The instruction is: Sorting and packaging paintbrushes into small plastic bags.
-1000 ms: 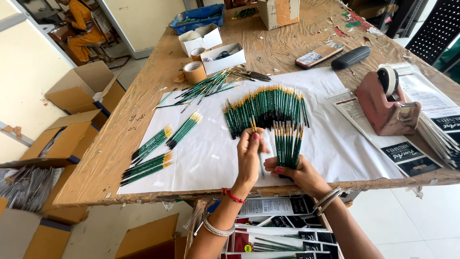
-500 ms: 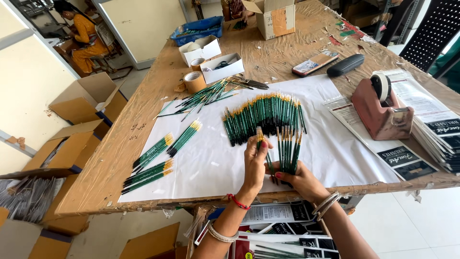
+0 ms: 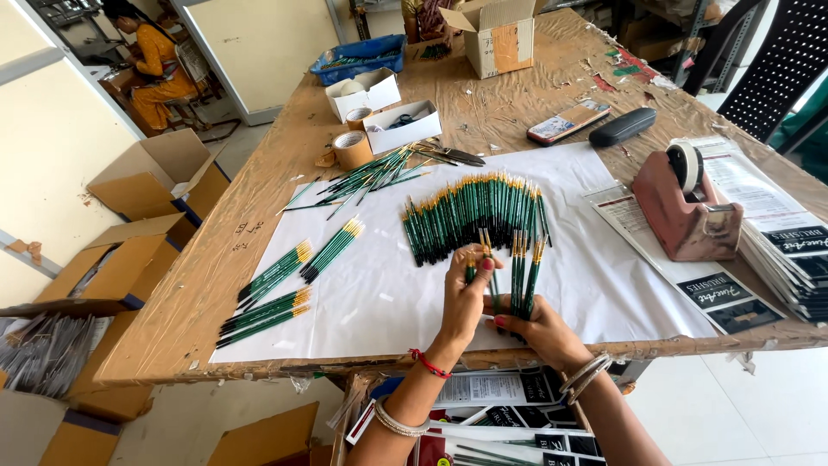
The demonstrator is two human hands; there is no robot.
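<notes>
Right hand (image 3: 539,332): closed round a small upright bunch of green brushes (image 3: 524,276) at the table's near edge (image 3: 259,367).
Left hand (image 3: 466,293): fingers pinched on one brush (image 3: 473,259) just beside the bunch.
Fan of brushes (image 3: 470,211): on white paper (image 3: 388,293), just beyond the hands.
Risk: loose grip could let brushes slip over the edge; a sleeve or wrist may scatter the fan.

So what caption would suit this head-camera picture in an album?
Left hand and right hand gathering green paintbrushes above white paper.
</notes>
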